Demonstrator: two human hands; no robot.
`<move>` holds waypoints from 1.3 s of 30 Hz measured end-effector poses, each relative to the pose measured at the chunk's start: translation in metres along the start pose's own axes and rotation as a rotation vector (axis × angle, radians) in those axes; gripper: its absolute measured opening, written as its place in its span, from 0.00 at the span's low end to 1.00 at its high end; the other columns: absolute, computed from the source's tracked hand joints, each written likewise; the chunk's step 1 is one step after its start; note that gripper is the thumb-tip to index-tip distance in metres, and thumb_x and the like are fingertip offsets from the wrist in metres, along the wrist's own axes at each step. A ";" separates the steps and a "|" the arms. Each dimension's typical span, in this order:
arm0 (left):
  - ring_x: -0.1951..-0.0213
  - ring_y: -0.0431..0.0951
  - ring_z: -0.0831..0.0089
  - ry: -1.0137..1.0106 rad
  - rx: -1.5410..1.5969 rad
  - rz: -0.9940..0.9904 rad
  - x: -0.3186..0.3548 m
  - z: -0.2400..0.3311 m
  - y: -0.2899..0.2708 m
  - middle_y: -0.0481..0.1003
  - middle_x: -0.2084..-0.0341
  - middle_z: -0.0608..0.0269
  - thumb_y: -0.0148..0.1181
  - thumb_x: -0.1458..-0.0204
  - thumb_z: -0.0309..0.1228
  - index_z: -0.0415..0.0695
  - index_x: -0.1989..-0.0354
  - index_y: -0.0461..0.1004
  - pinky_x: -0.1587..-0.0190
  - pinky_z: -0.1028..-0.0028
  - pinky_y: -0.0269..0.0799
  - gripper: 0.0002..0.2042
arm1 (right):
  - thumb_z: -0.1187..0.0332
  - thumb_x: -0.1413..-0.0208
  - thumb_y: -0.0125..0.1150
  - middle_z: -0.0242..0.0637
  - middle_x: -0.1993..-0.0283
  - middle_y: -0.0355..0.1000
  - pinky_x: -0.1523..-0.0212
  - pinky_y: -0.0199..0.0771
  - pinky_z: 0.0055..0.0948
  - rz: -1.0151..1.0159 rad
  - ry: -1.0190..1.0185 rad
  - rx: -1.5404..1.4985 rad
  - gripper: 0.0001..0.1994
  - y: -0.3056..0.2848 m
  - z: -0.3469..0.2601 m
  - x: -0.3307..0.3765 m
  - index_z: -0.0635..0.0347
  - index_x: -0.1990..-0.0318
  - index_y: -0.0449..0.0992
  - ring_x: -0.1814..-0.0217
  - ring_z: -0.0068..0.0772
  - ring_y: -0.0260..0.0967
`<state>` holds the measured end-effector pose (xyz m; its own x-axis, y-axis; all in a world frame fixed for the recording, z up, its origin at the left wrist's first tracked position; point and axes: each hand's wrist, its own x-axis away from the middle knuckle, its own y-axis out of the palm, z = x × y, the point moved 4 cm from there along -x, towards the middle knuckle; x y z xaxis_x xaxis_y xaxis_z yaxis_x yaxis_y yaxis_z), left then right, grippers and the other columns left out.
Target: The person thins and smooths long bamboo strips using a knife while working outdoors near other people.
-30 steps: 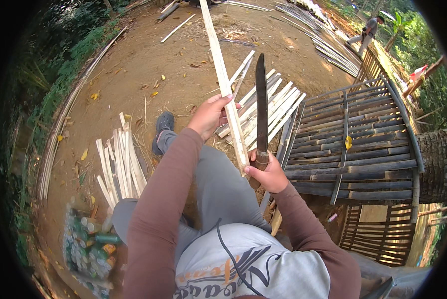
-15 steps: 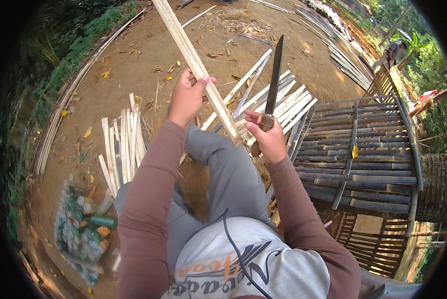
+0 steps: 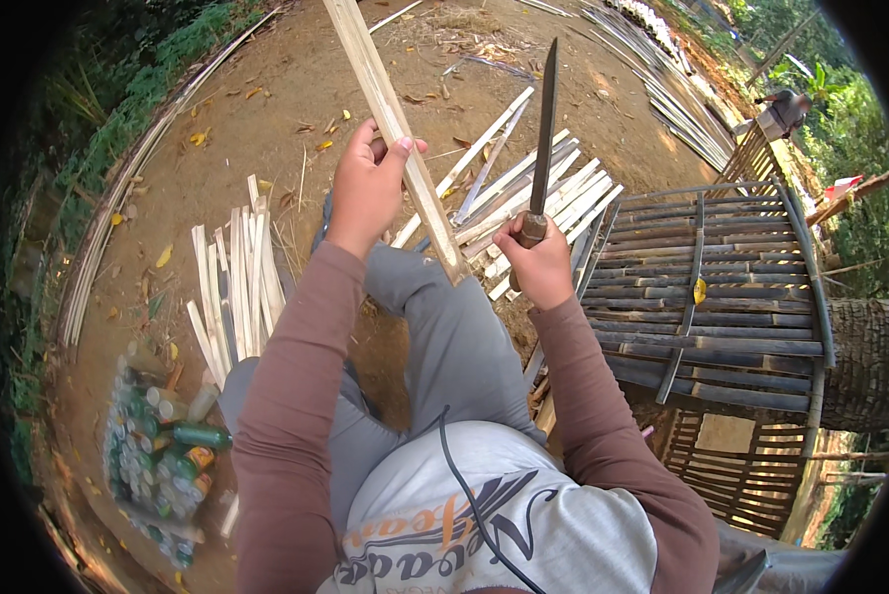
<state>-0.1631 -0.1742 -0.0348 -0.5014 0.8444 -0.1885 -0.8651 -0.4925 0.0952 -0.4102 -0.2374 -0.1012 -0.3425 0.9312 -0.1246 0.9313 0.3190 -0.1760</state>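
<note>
My left hand (image 3: 370, 188) is closed around a long pale split bamboo strip (image 3: 380, 84), thumb on its upper face. The strip slants from the top of the view down to its near end, just above my grey-trousered knee. In my right hand (image 3: 538, 259) is a machete (image 3: 546, 129), gripped by its wooden handle, with the long dark blade pointing up and away. Blade and strip are apart. Past my right hand lies a fanned pile of pale strips (image 3: 573, 203) on the ground. Another bundle of strips (image 3: 241, 277) lies left of my legs.
A slatted bamboo platform (image 3: 712, 297) stands at the right beside a tree trunk (image 3: 865, 366). A heap of bottles and cans (image 3: 172, 445) lies at lower left. Long poles (image 3: 152, 158) line the left edge. Another person (image 3: 786, 111) is at the far right.
My right hand has rewrapped its fingers on the machete handle, and the blade stands more upright. The strip has shifted slightly in view, its near end a little left. The far person has changed posture.
</note>
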 end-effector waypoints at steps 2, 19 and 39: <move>0.58 0.81 0.78 -0.006 0.000 0.000 0.002 0.005 0.000 0.84 0.58 0.58 0.53 0.31 0.28 0.37 0.36 0.65 0.59 0.73 0.79 0.17 | 0.76 0.44 0.71 0.31 0.63 0.78 0.62 0.75 0.26 0.053 0.008 -0.018 0.12 -0.012 0.009 -0.002 0.60 0.62 0.70 0.66 0.19 0.72; 0.59 0.82 0.77 -0.014 0.101 -0.015 0.012 0.003 0.005 0.84 0.57 0.58 0.54 0.31 0.28 0.38 0.38 0.66 0.60 0.72 0.82 0.16 | 0.77 0.45 0.71 0.34 0.61 0.79 0.57 0.76 0.29 -0.163 0.096 -0.223 0.13 0.006 0.004 0.011 0.60 0.59 0.70 0.61 0.23 0.74; 0.58 0.82 0.75 -0.003 0.100 0.029 0.017 0.015 -0.009 0.83 0.56 0.58 0.55 0.31 0.32 0.40 0.38 0.66 0.56 0.71 0.81 0.17 | 0.77 0.44 0.71 0.39 0.53 0.79 0.54 0.77 0.30 -0.212 0.206 -0.175 0.14 0.023 0.007 0.044 0.58 0.58 0.69 0.55 0.25 0.77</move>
<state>-0.1639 -0.1522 -0.0240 -0.5258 0.8311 -0.1811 -0.8473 -0.4930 0.1976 -0.4045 -0.1898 -0.1173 -0.5153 0.8512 0.0996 0.8552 0.5183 -0.0044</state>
